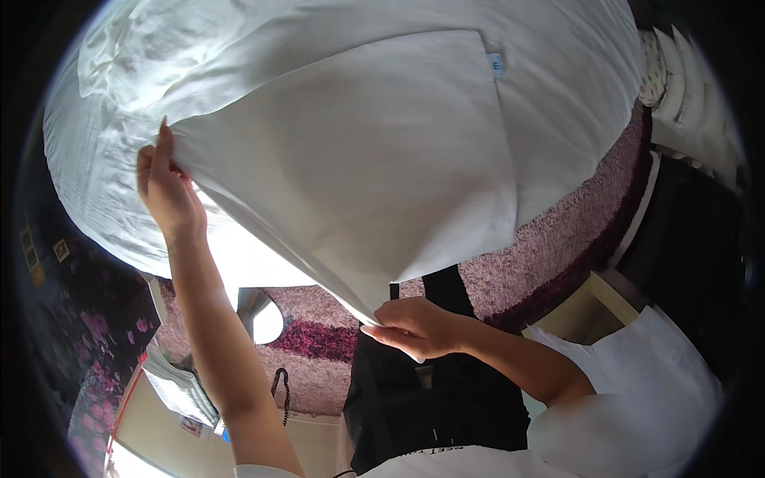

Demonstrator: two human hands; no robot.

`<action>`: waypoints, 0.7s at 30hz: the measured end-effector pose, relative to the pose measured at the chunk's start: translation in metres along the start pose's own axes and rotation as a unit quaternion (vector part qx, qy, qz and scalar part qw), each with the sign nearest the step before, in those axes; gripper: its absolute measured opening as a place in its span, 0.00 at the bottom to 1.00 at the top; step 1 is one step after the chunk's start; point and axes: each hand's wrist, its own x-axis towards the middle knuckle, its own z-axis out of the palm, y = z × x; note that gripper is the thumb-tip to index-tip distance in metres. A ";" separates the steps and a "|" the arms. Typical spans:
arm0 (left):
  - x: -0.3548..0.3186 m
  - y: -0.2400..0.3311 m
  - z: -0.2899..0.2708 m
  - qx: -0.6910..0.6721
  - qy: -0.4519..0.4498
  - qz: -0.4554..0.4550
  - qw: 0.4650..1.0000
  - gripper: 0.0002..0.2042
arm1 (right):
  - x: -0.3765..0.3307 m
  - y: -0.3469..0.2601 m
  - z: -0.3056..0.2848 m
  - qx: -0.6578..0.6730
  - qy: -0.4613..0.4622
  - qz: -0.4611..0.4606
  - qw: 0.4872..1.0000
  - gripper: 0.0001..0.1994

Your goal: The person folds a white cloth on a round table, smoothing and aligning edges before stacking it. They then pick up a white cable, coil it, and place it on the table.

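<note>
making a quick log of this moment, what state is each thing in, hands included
left hand, closed on the white cloth's edge
right hand, closed on its near corner
white cloth, spread, near edge drawn out between the hands
blue tag, sticking out from the cloth's edge
bed sheet, wrinkled at left
pillows, bunched together

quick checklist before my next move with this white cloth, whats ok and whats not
1. Left hand gripping the white cloth at its left side: ok
2. Right hand gripping its near end: ok
3. Edge between the hands drawn fairly straight: ok
4. Small blue tag visible by the far right corner: ok
5. Whole cloth lying flat on the white bedding: not ok, near end lifted
6. Cloth's underside: cannot tell, hidden
</note>
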 end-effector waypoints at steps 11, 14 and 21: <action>-0.081 -0.001 0.214 0.166 -0.016 0.190 0.968 0.10 | -0.104 0.046 -0.069 0.016 0.153 -0.086 0.984 0.10; -0.090 -0.040 0.261 0.322 -0.027 0.252 0.912 0.11 | -0.115 0.080 -0.097 0.016 0.179 -0.022 0.983 0.13; -0.091 -0.113 0.298 0.502 -0.057 0.202 0.839 0.12 | -0.103 0.141 -0.126 0.052 0.183 0.120 0.974 0.16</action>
